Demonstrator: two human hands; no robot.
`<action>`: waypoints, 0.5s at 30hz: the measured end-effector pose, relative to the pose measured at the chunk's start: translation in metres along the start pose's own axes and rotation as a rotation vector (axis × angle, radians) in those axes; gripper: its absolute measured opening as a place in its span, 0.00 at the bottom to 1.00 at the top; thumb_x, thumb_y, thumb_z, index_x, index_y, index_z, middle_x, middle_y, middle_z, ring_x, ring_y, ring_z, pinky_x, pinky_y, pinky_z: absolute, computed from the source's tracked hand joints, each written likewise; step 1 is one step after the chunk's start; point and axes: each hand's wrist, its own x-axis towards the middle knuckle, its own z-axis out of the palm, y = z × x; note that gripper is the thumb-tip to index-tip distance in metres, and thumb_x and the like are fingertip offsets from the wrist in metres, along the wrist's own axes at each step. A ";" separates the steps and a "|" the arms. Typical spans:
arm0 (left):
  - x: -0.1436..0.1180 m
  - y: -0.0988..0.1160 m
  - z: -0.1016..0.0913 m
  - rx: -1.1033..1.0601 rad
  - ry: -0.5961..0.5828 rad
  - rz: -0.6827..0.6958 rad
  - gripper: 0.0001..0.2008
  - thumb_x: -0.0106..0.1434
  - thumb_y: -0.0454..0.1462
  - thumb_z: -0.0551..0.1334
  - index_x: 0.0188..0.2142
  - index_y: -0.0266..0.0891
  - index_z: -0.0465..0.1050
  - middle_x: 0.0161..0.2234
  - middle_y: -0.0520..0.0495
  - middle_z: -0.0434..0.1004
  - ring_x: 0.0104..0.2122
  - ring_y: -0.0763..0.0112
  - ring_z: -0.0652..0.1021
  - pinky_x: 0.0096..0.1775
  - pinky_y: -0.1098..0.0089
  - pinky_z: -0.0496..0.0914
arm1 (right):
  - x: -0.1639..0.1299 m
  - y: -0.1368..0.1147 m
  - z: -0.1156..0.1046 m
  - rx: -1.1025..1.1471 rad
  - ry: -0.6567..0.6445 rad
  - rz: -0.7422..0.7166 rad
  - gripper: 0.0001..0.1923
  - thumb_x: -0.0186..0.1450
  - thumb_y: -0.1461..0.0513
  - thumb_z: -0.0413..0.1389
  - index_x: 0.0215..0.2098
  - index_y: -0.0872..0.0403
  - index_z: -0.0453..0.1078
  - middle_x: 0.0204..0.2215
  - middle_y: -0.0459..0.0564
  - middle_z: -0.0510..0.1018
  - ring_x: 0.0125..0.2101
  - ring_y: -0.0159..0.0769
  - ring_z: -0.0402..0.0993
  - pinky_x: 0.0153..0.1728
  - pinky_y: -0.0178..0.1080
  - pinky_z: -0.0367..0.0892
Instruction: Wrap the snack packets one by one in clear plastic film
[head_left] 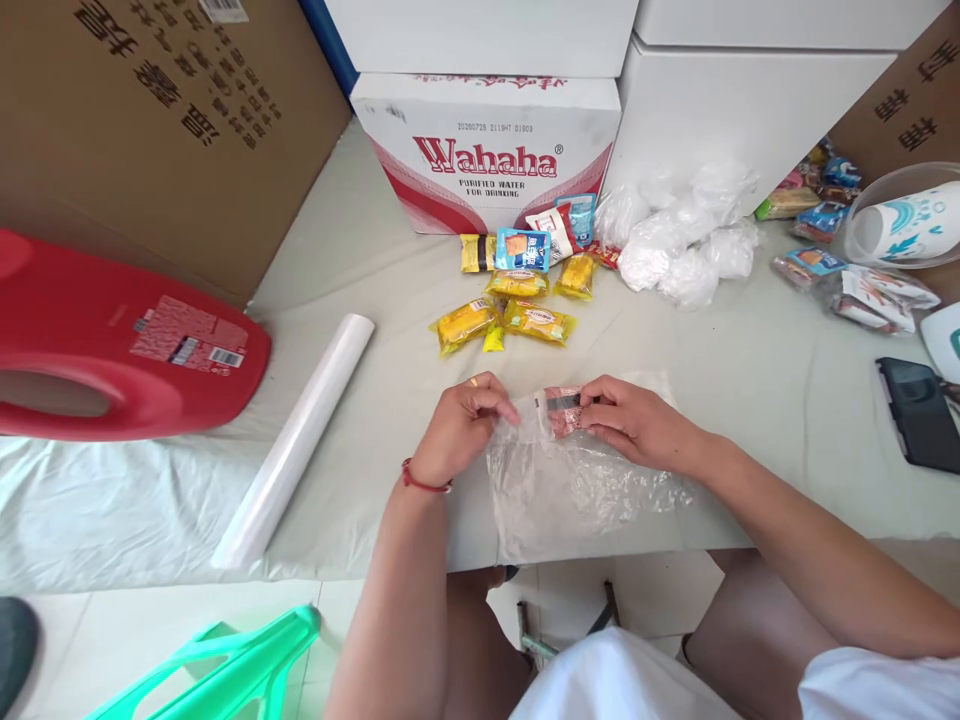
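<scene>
A clear plastic bag lies on the table in front of me, its lower part hanging over the front edge. My left hand pinches the bag's upper left edge. My right hand rests on the bag's top right and holds a small pink snack packet at the bag's mouth. Whether the packet is inside the bag or on top of it is unclear. A pile of yellow and blue snack packets lies just beyond my hands.
A roll of clear bags lies to the left, beside a red plastic jug. A Wahaha water carton and brown boxes stand behind. Crumpled white bags, more snacks, a bowl and a black phone sit right. A green stool stands below.
</scene>
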 end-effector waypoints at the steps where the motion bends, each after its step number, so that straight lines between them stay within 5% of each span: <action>1: -0.004 -0.003 -0.008 0.029 -0.084 -0.013 0.14 0.54 0.32 0.56 0.24 0.45 0.81 0.31 0.47 0.76 0.32 0.67 0.78 0.37 0.65 0.74 | 0.000 0.001 0.001 0.016 0.009 0.006 0.11 0.74 0.64 0.50 0.46 0.50 0.75 0.47 0.53 0.74 0.41 0.37 0.75 0.40 0.40 0.72; 4: -0.013 -0.014 -0.032 0.149 -0.334 -0.083 0.14 0.56 0.35 0.56 0.24 0.47 0.81 0.31 0.48 0.79 0.31 0.65 0.79 0.38 0.64 0.76 | 0.001 0.001 0.002 0.059 0.038 0.011 0.11 0.74 0.63 0.50 0.45 0.49 0.75 0.46 0.53 0.75 0.43 0.38 0.75 0.42 0.40 0.72; 6: -0.016 -0.015 -0.043 0.230 -0.284 -0.107 0.12 0.56 0.37 0.57 0.25 0.48 0.81 0.31 0.48 0.81 0.31 0.64 0.79 0.38 0.64 0.76 | 0.002 0.001 0.003 0.070 0.049 0.009 0.11 0.74 0.63 0.51 0.45 0.49 0.76 0.46 0.53 0.76 0.44 0.38 0.75 0.43 0.40 0.72; 11: -0.005 0.025 -0.026 0.095 0.458 0.117 0.09 0.66 0.37 0.60 0.36 0.45 0.81 0.40 0.47 0.79 0.40 0.66 0.78 0.46 0.64 0.75 | 0.006 -0.003 0.004 0.058 0.080 -0.068 0.12 0.75 0.65 0.51 0.45 0.50 0.76 0.45 0.54 0.78 0.45 0.38 0.76 0.44 0.40 0.72; 15: 0.010 0.047 0.020 -0.050 0.168 0.391 0.11 0.70 0.33 0.58 0.43 0.43 0.81 0.40 0.47 0.79 0.42 0.68 0.79 0.47 0.66 0.74 | 0.008 -0.006 0.005 0.044 0.118 -0.146 0.14 0.74 0.67 0.50 0.47 0.50 0.77 0.48 0.53 0.80 0.47 0.38 0.77 0.49 0.42 0.72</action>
